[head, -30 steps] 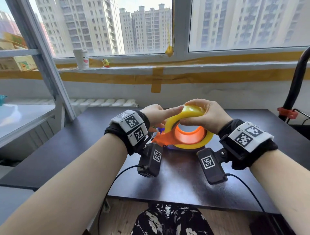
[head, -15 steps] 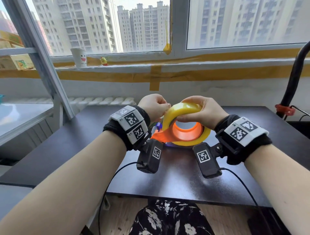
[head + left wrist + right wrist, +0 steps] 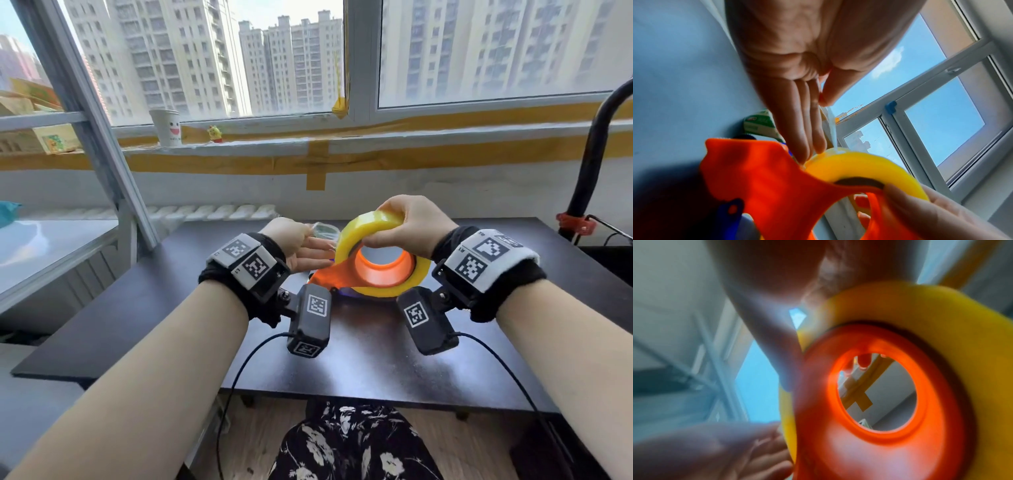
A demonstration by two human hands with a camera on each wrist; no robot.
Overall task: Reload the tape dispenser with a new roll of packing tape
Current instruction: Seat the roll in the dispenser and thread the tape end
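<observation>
A yellow packing tape roll [image 3: 363, 228] sits on the hub of the orange tape dispenser [image 3: 380, 272], held just above the dark table [image 3: 342, 359]. My right hand [image 3: 407, 222] grips the top of the roll, thumb on the near face. My left hand [image 3: 305, 248] is just left of the roll. In the left wrist view its thumb and forefinger [image 3: 821, 99] pinch a thin clear tape strip [image 3: 832, 125] that runs down to the roll [image 3: 859, 164] beside the dispenser body [image 3: 766, 178]. The right wrist view is blurred, showing the roll [image 3: 920, 305] and hub [image 3: 937, 402].
A clear roll-like item [image 3: 325, 229] lies on the table behind my left hand. A paper cup [image 3: 166, 126] and a small toy [image 3: 215, 133] stand on the window sill. A black pole with a red clamp [image 3: 575, 222] rises at the table's right. Wrist-camera cables hang over the front edge.
My left hand left the roll's rim, straightened its fingers and drew back to the left with the tape end. The right hand kept its grip and tipped the roll slightly upward.
</observation>
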